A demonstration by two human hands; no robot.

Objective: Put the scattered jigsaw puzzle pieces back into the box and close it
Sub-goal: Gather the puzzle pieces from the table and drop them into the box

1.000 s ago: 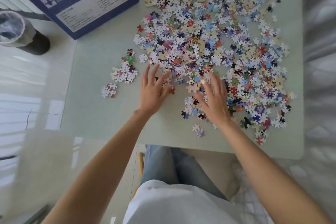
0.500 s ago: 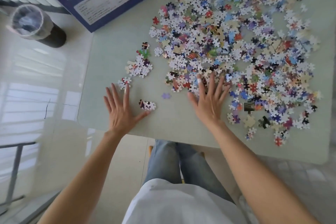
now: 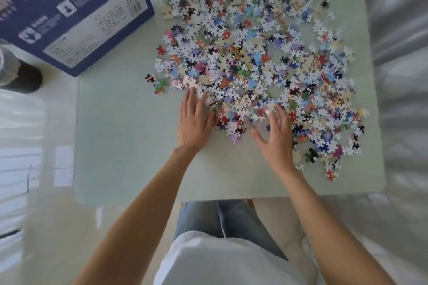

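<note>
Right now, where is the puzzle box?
In the head view the blue puzzle box sits at the table's far left corner, just left of the scattered puzzle pieces and well beyond the left hand.

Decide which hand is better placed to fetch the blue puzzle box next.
Left, probably. The left hand lies at the pile's left edge, on the same side as the puzzle box; the right hand is farther away.

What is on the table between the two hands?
In the head view, a small heap of puzzle pieces at the near edge of the big scatter lies between the left hand and the right hand, on the pale table.
</note>
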